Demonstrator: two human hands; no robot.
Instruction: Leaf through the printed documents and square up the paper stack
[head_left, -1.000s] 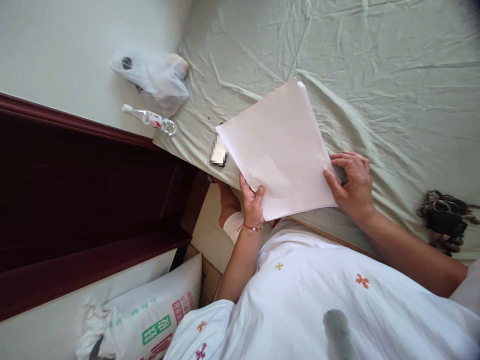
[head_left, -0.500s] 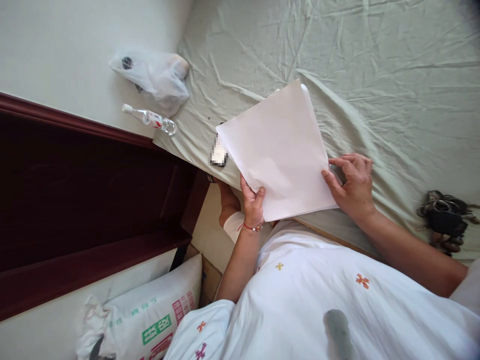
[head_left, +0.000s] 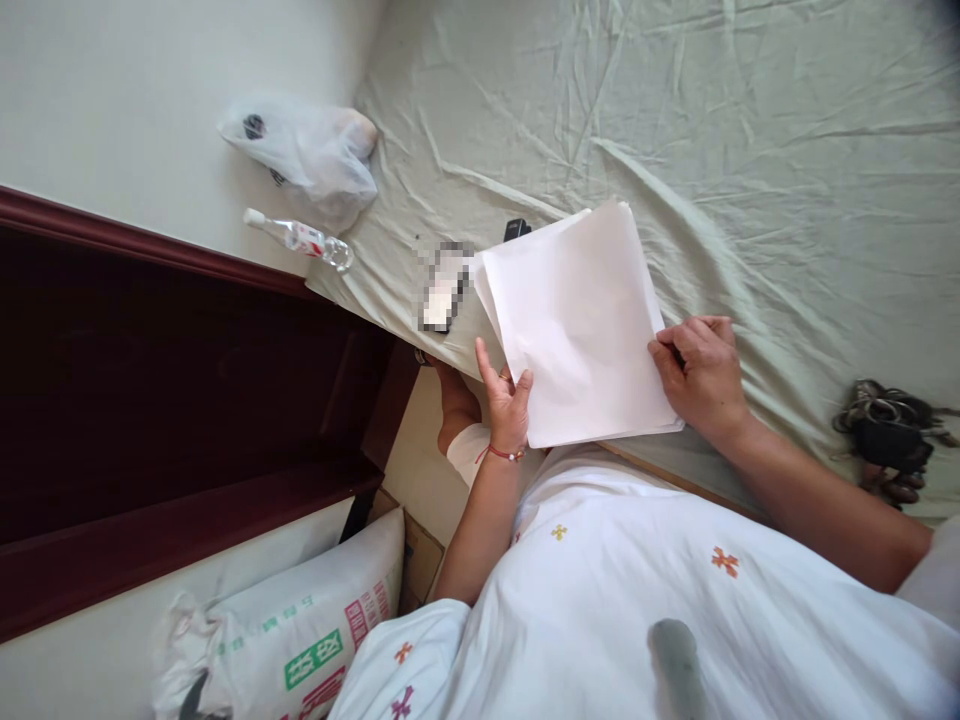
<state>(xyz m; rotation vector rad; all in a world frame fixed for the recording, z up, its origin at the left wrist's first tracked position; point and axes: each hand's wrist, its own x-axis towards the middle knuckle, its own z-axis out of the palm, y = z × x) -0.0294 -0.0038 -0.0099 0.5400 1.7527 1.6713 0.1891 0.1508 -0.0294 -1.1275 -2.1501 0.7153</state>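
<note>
A small stack of blank white paper sheets (head_left: pixel 585 330) lies slightly fanned over the bed's front edge, corners offset at the upper left and lower right. At the lower left edge is my left hand (head_left: pixel 508 405), its thumb along the paper, its index finger stretched out and its other fingers partly hidden. My right hand (head_left: pixel 697 370) is closed at the right edge, thumb and bent fingers pinching the sheets there. Just beyond the paper's top edge a small black object (head_left: pixel 516 230) shows in part. Left of the sheets lies a pixelated, phone-like flat item (head_left: pixel 446 290).
The bed is covered by a wrinkled pale green sheet (head_left: pixel 787 180). By the wall are a plastic bag (head_left: pixel 315 165) and a clear bottle (head_left: pixel 304 240). Dark wooden furniture (head_left: pixel 187 400) stands left, above a printed white sack (head_left: pixel 300 630). A black cable bundle (head_left: pixel 892 435) lies right.
The paper's far end has come down and to the right, uncovering the black object and more of the pixelated item. My left index finger has straightened; my right fingers have curled in.
</note>
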